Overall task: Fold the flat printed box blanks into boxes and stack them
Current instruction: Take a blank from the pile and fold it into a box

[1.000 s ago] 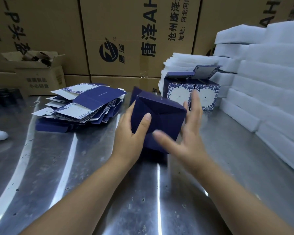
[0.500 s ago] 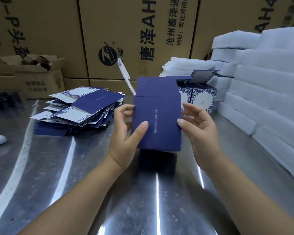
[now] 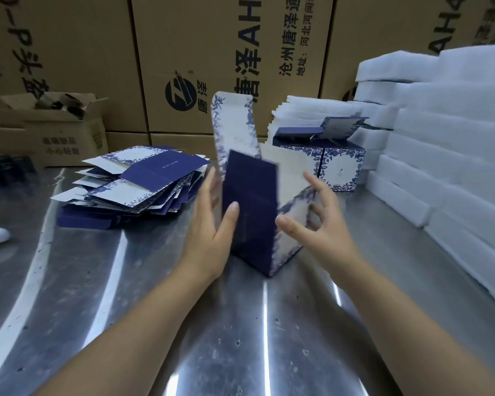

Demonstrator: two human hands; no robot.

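Two hands work one half-folded box (image 3: 252, 195): left hand (image 3: 209, 230) pinches its blue side, right hand (image 3: 323, 232) spreads loose beside. Looks light, bendy; best held at corners.

The middle carton (image 3: 226, 52) at the back bore, sideways, "唐泽AH", "沧州唐泽通" and "地址:河北河间", beside a round logo (image 3: 181, 94) marked "唐泽". The right carton (image 3: 397, 30) showed "AH". The small open carton (image 3: 66, 138) read "小心轻放". Fine print on the flat blanks (image 3: 169, 165) was illegible.
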